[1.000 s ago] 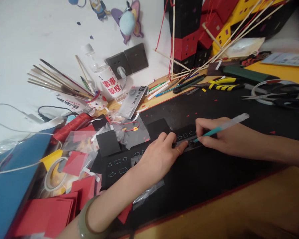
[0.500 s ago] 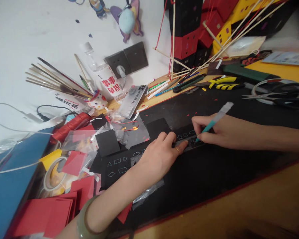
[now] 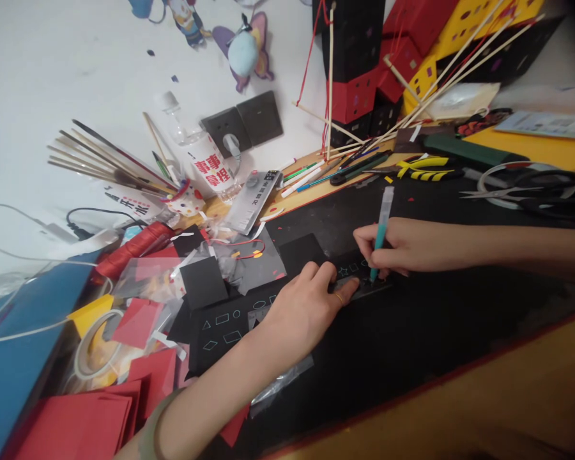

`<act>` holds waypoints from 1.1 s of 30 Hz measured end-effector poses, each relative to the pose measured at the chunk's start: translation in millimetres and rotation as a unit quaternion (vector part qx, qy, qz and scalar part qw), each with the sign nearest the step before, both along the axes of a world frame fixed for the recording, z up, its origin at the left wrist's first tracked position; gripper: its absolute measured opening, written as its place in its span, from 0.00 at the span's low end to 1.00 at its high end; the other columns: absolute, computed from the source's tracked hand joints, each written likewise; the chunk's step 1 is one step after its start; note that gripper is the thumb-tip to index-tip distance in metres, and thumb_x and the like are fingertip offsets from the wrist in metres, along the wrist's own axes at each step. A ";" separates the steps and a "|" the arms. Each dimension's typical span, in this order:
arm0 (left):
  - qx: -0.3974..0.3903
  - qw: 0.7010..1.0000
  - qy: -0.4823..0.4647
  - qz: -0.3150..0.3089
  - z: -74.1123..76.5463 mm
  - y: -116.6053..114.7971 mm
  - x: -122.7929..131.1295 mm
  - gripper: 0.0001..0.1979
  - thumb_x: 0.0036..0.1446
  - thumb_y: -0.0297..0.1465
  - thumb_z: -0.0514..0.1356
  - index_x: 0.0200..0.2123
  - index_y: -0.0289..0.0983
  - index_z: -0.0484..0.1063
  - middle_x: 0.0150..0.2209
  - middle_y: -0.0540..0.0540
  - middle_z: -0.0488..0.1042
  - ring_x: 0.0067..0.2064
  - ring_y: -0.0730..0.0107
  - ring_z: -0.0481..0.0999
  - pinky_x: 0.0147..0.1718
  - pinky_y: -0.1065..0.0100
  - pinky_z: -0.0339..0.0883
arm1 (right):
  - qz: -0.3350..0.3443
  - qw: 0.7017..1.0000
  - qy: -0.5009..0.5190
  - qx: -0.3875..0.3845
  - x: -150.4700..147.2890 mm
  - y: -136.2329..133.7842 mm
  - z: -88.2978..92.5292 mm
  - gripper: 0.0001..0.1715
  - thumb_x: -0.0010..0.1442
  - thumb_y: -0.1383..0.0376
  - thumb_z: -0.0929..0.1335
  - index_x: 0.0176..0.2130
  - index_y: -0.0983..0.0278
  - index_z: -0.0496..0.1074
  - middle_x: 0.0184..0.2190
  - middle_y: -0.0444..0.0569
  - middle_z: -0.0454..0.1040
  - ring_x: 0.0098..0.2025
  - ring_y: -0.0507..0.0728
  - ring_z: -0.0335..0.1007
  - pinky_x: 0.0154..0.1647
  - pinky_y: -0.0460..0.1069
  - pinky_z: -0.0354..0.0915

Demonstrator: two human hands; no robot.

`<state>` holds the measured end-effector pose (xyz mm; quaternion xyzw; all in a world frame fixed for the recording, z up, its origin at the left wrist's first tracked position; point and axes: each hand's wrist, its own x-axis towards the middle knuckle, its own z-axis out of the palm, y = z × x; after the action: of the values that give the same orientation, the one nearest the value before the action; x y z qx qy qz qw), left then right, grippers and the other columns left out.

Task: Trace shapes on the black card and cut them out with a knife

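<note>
Both our hands are on one long black card strip (image 3: 225, 324) marked with pale outlined shapes. It lies slantwise on the black cutting mat (image 3: 412, 338) near the middle of the desk. Our right hand (image 3: 397, 246) is closed in a writing grip round a slim teal pen-shaped tool (image 3: 381, 230) with a translucent top end. The tool stands nearly upright, with its tip down on the strip's right end. We cannot tell whether that tip is a blade or a nib. Our left hand (image 3: 299, 310) lies spread flat and holds nothing, its fingers (image 3: 345, 295) pressing the strip down just beside the tip. A greenish bangle (image 3: 149, 427) sits on that wrist.

Left of the strip, small black card squares (image 3: 204, 281) rest among crumpled clear plastic bags (image 3: 148, 281). Beyond them, loose red paper sheets (image 3: 76, 428) pile up beside a white tape roll (image 3: 89, 348) and a blue sheet (image 3: 9, 364).

Across the mat we see yellow-handled pliers (image 3: 424, 169), coloured pens (image 3: 306, 176) and black-handled scissors (image 3: 536, 188). Thin bamboo sticks (image 3: 441, 73) lean over stacked black, red and yellow paper boxes (image 3: 354, 76).

The mat covers most of a wooden desk (image 3: 460, 415), whose bare edge runs along the near side. Behind everything stands a white wall (image 3: 52, 64) with a dark double socket (image 3: 244, 121) and a purple butterfly decoration (image 3: 246, 45). A clear plastic bottle (image 3: 196, 153) with a red-lettered label and a small cup of brushes (image 3: 105, 160) stand against the wall.
</note>
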<state>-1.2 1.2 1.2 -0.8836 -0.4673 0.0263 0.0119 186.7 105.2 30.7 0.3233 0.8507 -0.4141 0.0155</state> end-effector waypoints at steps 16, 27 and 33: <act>0.004 1.000 0.004 0.006 0.3 -0.5 0.6 0.19 0.64 0.29 0.45 0.58 0.45 0.54 0.40 0.45 0.60 0.37 0.65 0.60 0.29 0.69 0.60 | 0.042 0.999 0.003 -0.009 -0.2 -0.1 4.3 0.05 0.52 0.70 0.60 0.26 0.62 0.59 0.19 0.39 0.64 0.20 0.49 0.64 0.19 0.43 0.58; 0.007 1.000 0.004 0.003 -1.7 -0.8 0.1 0.21 0.64 0.29 0.46 0.59 0.45 0.52 0.40 0.45 0.60 0.38 0.65 0.60 0.29 0.69 0.61 | 0.031 0.999 0.023 -0.027 2.3 -0.3 2.4 0.05 0.53 0.71 0.60 0.27 0.62 0.58 0.19 0.40 0.66 0.21 0.49 0.65 0.21 0.44 0.59; -0.001 1.000 0.001 0.000 -0.9 -0.4 1.2 0.21 0.64 0.29 0.46 0.59 0.45 0.53 0.40 0.45 0.60 0.38 0.65 0.60 0.30 0.68 0.61 | 0.040 0.998 0.026 -0.036 2.0 -0.2 2.1 0.04 0.53 0.70 0.60 0.28 0.62 0.59 0.20 0.40 0.66 0.22 0.49 0.65 0.22 0.44 0.59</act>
<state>-0.1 0.7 0.3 -0.8838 -0.4669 0.0273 0.0116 188.7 105.0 32.7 0.2775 0.8475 -0.4519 0.0210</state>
